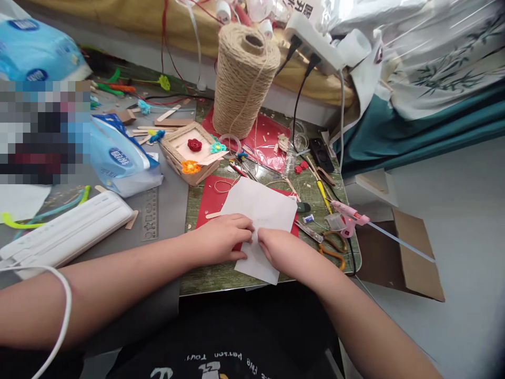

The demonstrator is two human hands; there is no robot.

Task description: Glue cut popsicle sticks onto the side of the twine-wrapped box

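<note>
Standing here, I'm seeing the green table point(209, 279) taking up the middle, cluttered. Past its right edge, a brown cardboard box point(421, 247) is sitting lower down. At the back, a cone of jute twine point(241, 95) is standing upright on red plastic.

White paper point(272, 200) is lying near the table's front edge, one corner pointing at the person, and is overlapping a red sheet point(207, 202). Both hands are working right on the paper. Left hand point(224, 238) is lying palm-down across its left edge, fingers spreading a bit from the thumb, not closing around anything. Right hand point(281, 250) is resting on the paper just beside it, fingers curling in; fingertips are hiding underneath, so I can't tell if it's pinching the paper.

Beyond the left hand, a craft-stick box point(202, 176) is sitting with twine edging. Pink glue gun point(349, 217) is lying at the table's right edge, its glue stick point(402, 242) poking out over the cardboard box. Orange-handled scissors point(333, 251) are lying near the right forearm. A clear stencil ruler point(150, 216) is lying on the gray mat point(171, 205), left. One loose craft stick point(213, 215) is lying just beside the left hand. A red flower point(194, 145) is sitting on the craft-stick box; a small blue-and-white block point(308, 219) is lying near the scissors.
</note>
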